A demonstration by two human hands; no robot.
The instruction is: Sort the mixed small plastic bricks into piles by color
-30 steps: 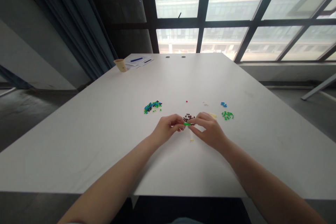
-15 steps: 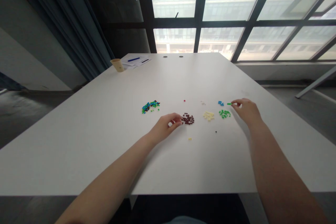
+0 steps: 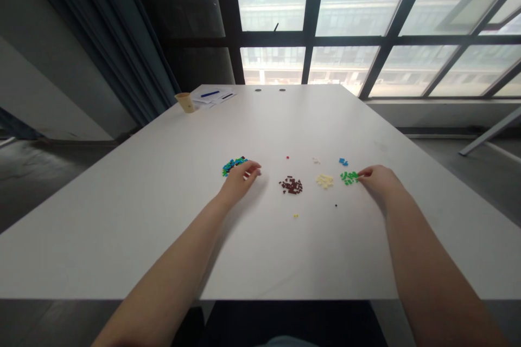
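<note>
My left hand [image 3: 239, 179] is over the near right side of a mixed pile of small blue, green and dark building bricks [image 3: 233, 164], partly covering it. Its thumb and fingers are apart, and I see nothing between them. My right hand [image 3: 381, 180] pinches at the right edge of a group of green bricks [image 3: 349, 177]. A green brick [image 3: 357, 178] shows at its fingertips. Between the hands lie a dark brown group of bricks [image 3: 291, 185] and a pale yellow group [image 3: 324, 180]. A few blue bricks [image 3: 343, 161] sit behind the green ones.
A red piece [image 3: 287, 157], some white pieces [image 3: 316, 160], yellow pieces [image 3: 296, 216] and a black piece [image 3: 336, 205] lie apart on the white table [image 3: 277, 260]. At the far left stand a paper cup [image 3: 185, 103] and papers with a blue pen [image 3: 210, 94].
My left hand has moved from the dark brown group leftward and away from me to the mixed pile. My right hand has brought the green brick down toward the green group.
</note>
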